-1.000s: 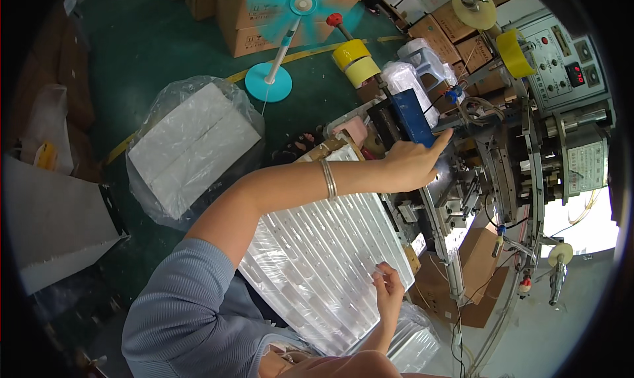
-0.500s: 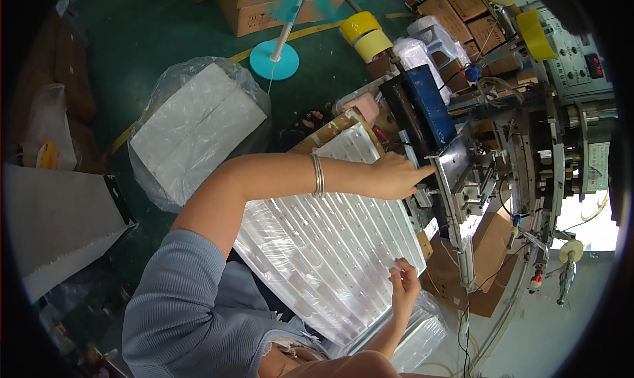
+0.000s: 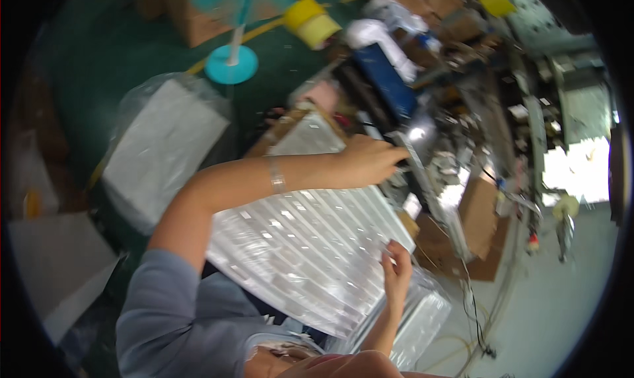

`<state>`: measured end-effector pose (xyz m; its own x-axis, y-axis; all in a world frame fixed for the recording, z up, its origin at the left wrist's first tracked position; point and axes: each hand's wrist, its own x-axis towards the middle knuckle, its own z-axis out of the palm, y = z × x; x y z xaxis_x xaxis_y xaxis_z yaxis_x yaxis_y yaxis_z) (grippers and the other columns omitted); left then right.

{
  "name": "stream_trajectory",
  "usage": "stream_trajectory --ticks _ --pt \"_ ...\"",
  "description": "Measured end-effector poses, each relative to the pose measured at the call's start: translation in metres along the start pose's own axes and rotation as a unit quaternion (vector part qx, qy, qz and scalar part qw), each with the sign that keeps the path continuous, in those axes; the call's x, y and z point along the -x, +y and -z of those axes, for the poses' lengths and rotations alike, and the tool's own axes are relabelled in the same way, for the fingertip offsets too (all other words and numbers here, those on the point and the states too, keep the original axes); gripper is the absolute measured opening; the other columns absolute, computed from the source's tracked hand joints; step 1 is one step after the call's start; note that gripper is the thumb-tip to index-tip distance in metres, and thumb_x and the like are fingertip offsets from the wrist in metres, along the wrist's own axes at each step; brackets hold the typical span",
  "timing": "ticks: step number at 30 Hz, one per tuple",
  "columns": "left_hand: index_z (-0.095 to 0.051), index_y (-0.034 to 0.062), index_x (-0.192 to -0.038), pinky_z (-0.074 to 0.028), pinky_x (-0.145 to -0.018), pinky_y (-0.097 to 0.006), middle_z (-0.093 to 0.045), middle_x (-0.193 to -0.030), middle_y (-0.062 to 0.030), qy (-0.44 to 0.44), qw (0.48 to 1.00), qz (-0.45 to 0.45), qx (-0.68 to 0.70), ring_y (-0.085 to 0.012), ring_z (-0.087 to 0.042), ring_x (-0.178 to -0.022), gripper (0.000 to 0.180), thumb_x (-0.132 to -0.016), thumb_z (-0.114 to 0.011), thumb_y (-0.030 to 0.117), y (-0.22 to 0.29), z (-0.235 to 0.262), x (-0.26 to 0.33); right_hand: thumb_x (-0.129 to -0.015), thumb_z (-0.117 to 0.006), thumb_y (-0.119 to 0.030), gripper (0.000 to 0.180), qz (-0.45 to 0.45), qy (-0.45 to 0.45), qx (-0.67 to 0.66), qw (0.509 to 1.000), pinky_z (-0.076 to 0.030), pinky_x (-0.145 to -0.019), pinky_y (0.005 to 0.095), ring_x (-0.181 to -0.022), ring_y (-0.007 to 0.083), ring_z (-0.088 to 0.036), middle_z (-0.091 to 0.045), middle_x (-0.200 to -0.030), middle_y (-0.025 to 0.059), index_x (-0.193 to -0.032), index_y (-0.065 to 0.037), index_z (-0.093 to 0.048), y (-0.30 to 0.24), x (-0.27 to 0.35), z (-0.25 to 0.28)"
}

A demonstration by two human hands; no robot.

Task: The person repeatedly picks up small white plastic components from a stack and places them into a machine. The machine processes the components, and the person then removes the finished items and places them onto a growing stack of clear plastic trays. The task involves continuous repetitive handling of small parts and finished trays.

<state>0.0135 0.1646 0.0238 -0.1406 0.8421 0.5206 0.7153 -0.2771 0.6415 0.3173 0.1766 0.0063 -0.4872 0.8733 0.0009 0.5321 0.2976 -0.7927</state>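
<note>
My left hand [image 3: 371, 161] reaches across to the near edge of a bench machine [image 3: 422, 173]. Its fingertips meet the machine's metal edge, with the fingers drawn together; anything between them is too small or blurred to see. Lower down, my right hand [image 3: 397, 265] hovers over the right side of a pale ribbed tray [image 3: 297, 246]. Its thumb and fingers are curled together, and what they pinch, if anything, cannot be made out. Long parallel rows dotted with small shiny bits run along the tray, which lies across my lap under my left forearm.
A blue and black block [image 3: 386, 80] rises at the machine's back, near yellow rolls [image 3: 310, 24]. Clear-wrapped white stock [image 3: 165, 147] is on the green floor at left, by a turquoise fan base [image 3: 231, 64]. A cardboard box [image 3: 479, 226] sits below the machine; cables hang nearby.
The whole view has shifted and blurred, with most of the scene sliding left in the picture. My left hand remains at the machine's edge and my right hand over the tray.
</note>
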Motion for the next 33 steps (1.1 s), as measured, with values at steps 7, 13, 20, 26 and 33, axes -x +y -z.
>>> stream_trajectory --ticks 7,13,20,26,33 --pt "-0.055 0.0111 -0.119 -0.045 -0.075 -0.038 -0.059 -0.099 -0.0079 0.13 0.985 -0.084 -0.078 -0.0234 -0.056 -0.093 0.045 -0.076 -0.067 0.02 0.044 -0.036 -0.027 -0.088 -0.055 -0.002 0.021 0.12 0.142 -0.037 0.982 -0.052 -0.073 0.0257 -0.098 0.0146 -0.057 -0.053 -0.117 0.0094 -0.109 0.0 -0.057 -0.027 -0.041 0.033" --pt "-0.059 0.01 -0.114 -0.032 -0.084 -0.038 -0.056 -0.103 -0.0089 0.161 0.956 -0.131 -0.209 -0.0242 -0.045 -0.103 0.045 -0.08 -0.061 0.04 0.066 -0.077 -0.097 -0.089 -0.059 -0.007 0.024 0.106 0.204 -0.049 0.972 -0.048 -0.064 0.0209 -0.073 0.0092 -0.061 -0.065 -0.087 0.0077 -0.111 0.003 -0.055 -0.05 -0.072 0.053" --pt "-0.064 0.0102 -0.095 -0.033 -0.079 -0.035 -0.058 -0.083 -0.004 0.089 0.926 -0.133 -0.342 -0.0207 -0.047 -0.089 0.029 -0.08 -0.06 0.036 0.069 -0.073 -0.126 -0.087 -0.06 -0.005 0.023 0.198 0.276 0.001 0.941 -0.052 -0.066 0.026 -0.086 0.0153 -0.062 -0.062 -0.106 0.0107 -0.108 0.005 -0.057 -0.063 -0.116 0.054" --pt "-0.059 0.0091 -0.092 -0.041 -0.07 -0.034 -0.059 -0.08 -0.0036 0.115 0.98 -0.159 -0.031 -0.0196 -0.055 -0.077 0.019 -0.078 -0.066 0.02 0.067 0.001 -0.019 -0.084 -0.061 -0.006 0.015 0.314 0.293 0.245 0.869 -0.051 -0.062 0.0318 -0.078 0.0232 -0.065 -0.064 -0.098 0.0098 -0.099 -0.005 -0.062 -0.101 -0.149 0.034" --pt "-0.055 0.0038 -0.096 -0.045 -0.055 -0.024 -0.064 -0.081 -0.0057 0.016 0.917 0.251 0.309 -0.0109 -0.061 -0.068 0.027 -0.091 -0.056 0.03 0.009 0.098 0.108 -0.087 -0.058 -0.022 0.017 0.276 0.296 0.338 0.85 -0.049 -0.066 0.037 -0.077 0.0287 -0.063 -0.066 -0.093 0.0073 -0.097 -0.011 -0.066 -0.09 -0.204 0.027"
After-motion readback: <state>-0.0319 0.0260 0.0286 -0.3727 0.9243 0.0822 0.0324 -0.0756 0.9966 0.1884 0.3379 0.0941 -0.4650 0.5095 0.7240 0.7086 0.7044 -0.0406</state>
